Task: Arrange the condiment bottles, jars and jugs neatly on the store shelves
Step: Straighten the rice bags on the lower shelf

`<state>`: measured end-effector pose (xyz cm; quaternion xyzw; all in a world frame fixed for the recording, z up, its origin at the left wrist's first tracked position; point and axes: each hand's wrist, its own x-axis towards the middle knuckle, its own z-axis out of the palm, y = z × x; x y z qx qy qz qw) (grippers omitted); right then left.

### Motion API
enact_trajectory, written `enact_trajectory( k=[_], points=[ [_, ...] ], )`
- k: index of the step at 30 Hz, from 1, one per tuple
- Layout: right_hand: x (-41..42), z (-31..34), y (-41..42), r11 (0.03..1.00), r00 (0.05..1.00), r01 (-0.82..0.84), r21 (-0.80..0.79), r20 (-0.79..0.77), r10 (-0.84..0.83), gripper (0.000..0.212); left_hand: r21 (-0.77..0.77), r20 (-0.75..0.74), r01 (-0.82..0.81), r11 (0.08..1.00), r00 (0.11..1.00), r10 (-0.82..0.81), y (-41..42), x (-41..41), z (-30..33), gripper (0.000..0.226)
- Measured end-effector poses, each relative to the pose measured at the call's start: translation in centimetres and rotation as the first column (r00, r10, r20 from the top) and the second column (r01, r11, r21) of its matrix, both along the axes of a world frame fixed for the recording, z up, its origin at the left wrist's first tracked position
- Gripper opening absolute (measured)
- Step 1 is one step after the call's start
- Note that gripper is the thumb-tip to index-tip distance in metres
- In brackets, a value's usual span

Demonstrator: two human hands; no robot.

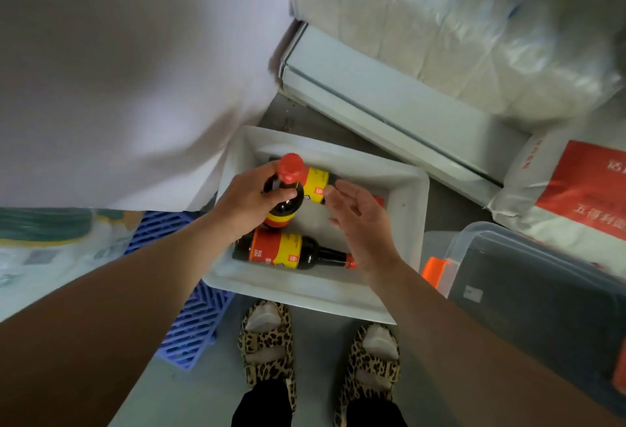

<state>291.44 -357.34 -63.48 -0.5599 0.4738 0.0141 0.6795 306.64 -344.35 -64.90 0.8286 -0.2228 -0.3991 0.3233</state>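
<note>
The left hand (244, 203) has its grip curled round an upright red-capped sauce bottle (286, 189) above the white tray (406, 189); the right hand (362, 220) hovers loosely spread and empty over two bottles lying there (288, 250).

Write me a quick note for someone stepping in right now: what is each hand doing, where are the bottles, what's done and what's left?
Left hand grips a dark red-capped bottle upright by its neck, over the white tray on the floor.
Right hand is open, empty, hovering above the tray.
Two more bottles lie in the tray: one near the front, one at the back, partly hidden.
No bottle is shelved in this view; all three remain to be shelved.
</note>
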Motion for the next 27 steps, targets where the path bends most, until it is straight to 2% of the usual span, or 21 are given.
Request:
enact_trajectory(
  k=[2,4,8,11,14,16,19,20,24,27],
  points=[
    [-1.0,1.8,-0.2,0.988,0.989,-0.135,0.069,-0.047,0.138,0.059,-0.068,-0.143,-0.139,0.988,0.981,0.128,0.0,0.2,2.5,0.023],
    [-2.3,3.8,-0.7,0.959,0.959,-0.244,0.146,-0.110,0.260,0.077,-0.121,-0.253,-0.217,0.969,0.950,0.181,-0.5,0.0,5.8,0.023],
    [-4.6,10.0,-2.3,0.882,0.880,-0.429,0.192,-0.130,0.457,0.096,-0.157,-0.346,-0.324,0.933,0.903,0.256,-1.9,-1.3,14.0,0.018],
    [-6.0,16.3,-4.1,0.820,0.834,-0.532,0.210,-0.038,0.551,0.091,-0.181,-0.395,-0.459,0.870,0.844,0.363,-3.2,-2.3,21.2,0.013],
    [-7.7,23.4,-5.7,0.749,0.791,-0.591,0.301,0.029,0.612,0.082,-0.233,-0.493,-0.533,0.813,0.786,0.374,-4.3,-2.9,28.8,0.026],
    [-8.9,27.7,-6.3,0.731,0.812,-0.567,0.380,0.109,0.574,0.079,-0.304,-0.519,-0.525,0.795,0.791,0.324,-4.8,-3.0,33.4,0.027],
    [-9.9,33.4,-6.6,0.768,0.880,-0.475,0.430,0.209,0.427,0.098,-0.398,-0.502,-0.464,0.792,0.832,0.235,-5.8,-3.3,40.4,0.031],
    [-10.1,35.4,-6.5,0.773,0.876,-0.482,0.414,0.264,0.405,0.096,-0.423,-0.500,-0.452,0.785,0.839,0.214,-6.1,-3.5,42.9,0.033],
    [-11.1,42.8,-5.6,0.841,0.850,-0.490,0.231,0.340,0.402,0.068,-0.473,-0.479,-0.382,0.794,0.868,0.133,-7.6,-5.5,51.5,0.041],
    [-12.6,48.5,-4.7,0.923,0.884,-0.382,0.035,0.306,0.354,0.068,-0.453,-0.393,-0.269,0.850,0.916,0.081,-8.4,-7.7,57.9,0.057]
  ],
)
